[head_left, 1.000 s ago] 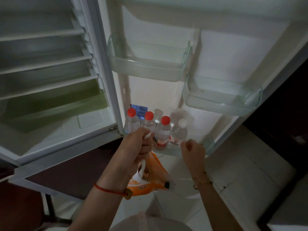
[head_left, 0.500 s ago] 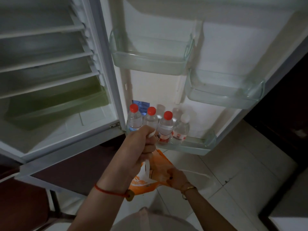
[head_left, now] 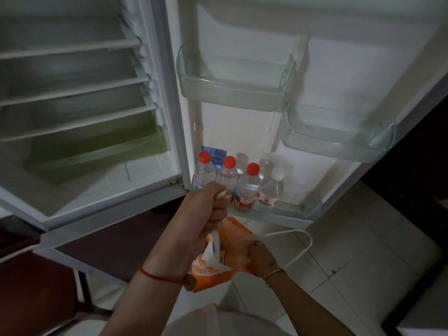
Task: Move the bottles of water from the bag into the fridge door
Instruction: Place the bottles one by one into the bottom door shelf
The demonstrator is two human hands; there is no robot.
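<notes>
Fig.: bag (head_left: 213, 267) hung by its white handle, clenched in closed L hand (head_left: 206, 219). R hand (head_left: 260, 257) is reached into the bag mouth; grip cannot be told, fingers hidden. Next bottle should be gripped at the body & lifted upright, bag kept taut. Beyond: 4 bottles (head_left: 248, 187) seen upright in lowest door shelf (head_left: 298, 212), w/ space at its R end.

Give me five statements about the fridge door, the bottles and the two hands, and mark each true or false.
1. Four bottles stand in the bottom door shelf. True.
2. All of their caps are red. False: the white-capped bottle stands rightmost.
3. The left hand grips the bag's white handle. True.
4. The right hand rests on the upper door bin. False: it is at the orange bag.
5. The upper door bin holds bottles. False: none show there.
</notes>
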